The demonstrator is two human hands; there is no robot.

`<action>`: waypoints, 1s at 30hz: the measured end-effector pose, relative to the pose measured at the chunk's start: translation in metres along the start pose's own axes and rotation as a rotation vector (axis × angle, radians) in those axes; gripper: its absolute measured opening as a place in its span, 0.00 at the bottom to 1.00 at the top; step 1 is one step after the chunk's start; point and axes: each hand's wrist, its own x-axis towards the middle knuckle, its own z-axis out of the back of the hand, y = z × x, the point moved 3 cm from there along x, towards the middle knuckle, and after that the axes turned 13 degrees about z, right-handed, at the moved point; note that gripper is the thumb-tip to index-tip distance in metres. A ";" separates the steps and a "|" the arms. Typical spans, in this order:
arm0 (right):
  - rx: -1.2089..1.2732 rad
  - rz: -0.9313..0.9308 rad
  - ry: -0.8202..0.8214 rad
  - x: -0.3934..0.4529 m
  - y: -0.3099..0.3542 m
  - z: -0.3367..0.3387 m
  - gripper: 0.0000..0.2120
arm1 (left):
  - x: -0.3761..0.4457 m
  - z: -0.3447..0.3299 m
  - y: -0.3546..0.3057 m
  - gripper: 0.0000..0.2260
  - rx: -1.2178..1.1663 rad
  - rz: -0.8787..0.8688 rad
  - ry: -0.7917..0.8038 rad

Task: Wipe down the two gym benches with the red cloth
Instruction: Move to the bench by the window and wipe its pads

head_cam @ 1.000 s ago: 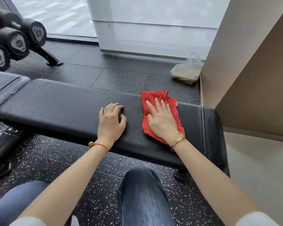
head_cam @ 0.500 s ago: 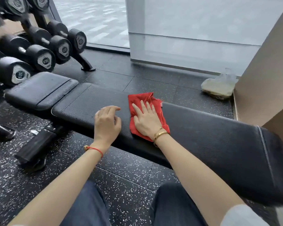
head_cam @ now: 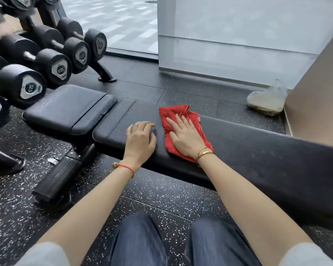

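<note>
Flat right hand (head_cam: 186,137) presses red cloth (head_cam: 181,129) on bench (head_cam: 258,148); relaxed left hand (head_cam: 139,141) beside it; dumbbells (head_cam: 62,60) behind.

1. The long black textured-vinyl padded counter (head_cam: 258,148) lies bare from the crumpled red cloth (head_cam: 181,120) to its right end; a hand could slide freely there.
2. Toward its left end, the left hand (head_cam: 139,140) rests on the pad just beside the red cloth, which lies under the flat right hand (head_cam: 185,137); only a narrow strip of pad separates them.
3. Past the left end, a gap separates the pad from the black rectangular seat cushion (head_cam: 69,110).
4. Black round-headed dumbbells on a rack (head_cam: 52,60) crowd the seat cushion's far left side.
5. Behind the far edge, the dark rubber floor (head_cam: 190,93) is open up to a clear plastic bag (head_cam: 267,100) at the beige wall (head_cam: 315,89).
</note>
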 end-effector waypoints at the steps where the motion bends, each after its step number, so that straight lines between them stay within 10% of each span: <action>1: 0.000 0.003 -0.001 0.000 0.000 0.000 0.26 | 0.002 -0.002 0.001 0.13 0.004 -0.001 0.007; 30: -0.010 0.203 0.038 0.089 0.006 -0.010 0.26 | 0.026 0.041 0.097 0.15 0.149 0.173 -0.031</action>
